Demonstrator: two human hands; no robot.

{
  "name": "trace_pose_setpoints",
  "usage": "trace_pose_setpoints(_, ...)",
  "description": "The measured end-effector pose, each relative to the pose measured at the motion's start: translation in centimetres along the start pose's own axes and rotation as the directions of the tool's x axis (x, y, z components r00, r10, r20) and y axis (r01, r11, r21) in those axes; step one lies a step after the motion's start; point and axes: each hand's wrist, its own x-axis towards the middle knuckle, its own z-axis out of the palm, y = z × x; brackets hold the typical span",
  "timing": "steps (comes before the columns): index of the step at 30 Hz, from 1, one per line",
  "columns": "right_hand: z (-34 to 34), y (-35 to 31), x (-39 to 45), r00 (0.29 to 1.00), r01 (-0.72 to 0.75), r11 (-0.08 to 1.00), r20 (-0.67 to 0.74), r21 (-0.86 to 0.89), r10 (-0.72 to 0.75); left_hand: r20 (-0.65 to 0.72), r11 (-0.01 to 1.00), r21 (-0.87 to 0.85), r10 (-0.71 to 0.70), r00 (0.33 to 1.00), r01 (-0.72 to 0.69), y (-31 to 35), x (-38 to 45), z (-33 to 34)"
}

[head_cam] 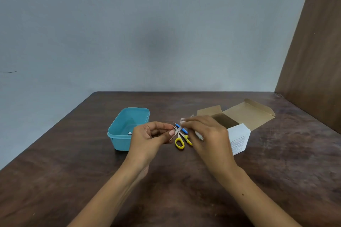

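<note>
Two hands pinching a small pale strip (pixel 173 136) above the middle of the table (pixel 175 199).
The left hand (pixel 149 138) and right hand (pixel 206 132) each grip one end, over yellow scissors (pixel 180 142), between teal tub (pixel 118 140) and open carton (pixel 247 114).

Nothing readable is showing. The white flap (pixel 238 140) of the cardboard box (pixel 247 116) is carrying a block of fine print, possibly a label panel, but it's resolving too small to read.

On the desk (pixel 184 199) the tub (pixel 120 143) sat left, the open carton (pixel 247 116) right and farther back, the scissors (pixel 180 143) between them, a thin strip (pixel 175 133) just above the scissors.
</note>
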Motion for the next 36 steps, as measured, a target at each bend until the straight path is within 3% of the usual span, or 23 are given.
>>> trace_pose_setpoints(3, -0.5, 0.6, 0.2, 0.998, -0.045, 0.999, -0.051, -0.021, 0.043, 0.010, 1.000, 0.000, -0.026, 1.000, 0.026, 0.0, -0.1, 0.1)
trace_pose_setpoints(10, 0.1, -0.7, -0.2, 0.989, 0.113, 0.994, 0.099, 0.007, -0.113, 0.029, 0.997, -0.039, -0.067, 0.997, 0.068, 0.1, 0.2, -0.4)
trace_pose_setpoints(16, -1.0, 0.3, 0.2, 0.995, 0.062, 0.994, 0.077, -0.091, -0.055, 0.075, 0.993, 0.029, -0.112, 0.991, 0.110, 0.3, 0.4, -0.8)
trace_pose_setpoints(23, -1.1, 0.4, 0.6, 0.980, 0.150, 0.969, 0.162, -0.196, -0.119, 0.089, 0.992, 0.015, -0.129, 0.988, 0.128, 0.6, 0.3, -0.6)
trace_pose_setpoints(29, -1.1, 0.9, 0.5, 0.972, 0.160, 0.969, 0.198, -0.186, -0.123, 0.188, 0.990, 0.067, -0.137, 0.973, 0.126, 0.8, -0.2, -0.8)
trace_pose_setpoints(31, -1.0, 1.0, 0.4, 0.977, 0.138, 0.974, 0.187, -0.179, -0.104, 0.189, 0.992, 0.084, -0.104, 0.977, 0.090, 0.7, -0.3, -0.8)
trace_pose_setpoints(36, -0.8, 0.8, 0.3, 0.986, 0.039, 0.996, 0.162, -0.078, -0.026, 0.078, 0.950, 0.259, 0.162, 0.984, -0.177, 0.0, 0.1, -0.6)
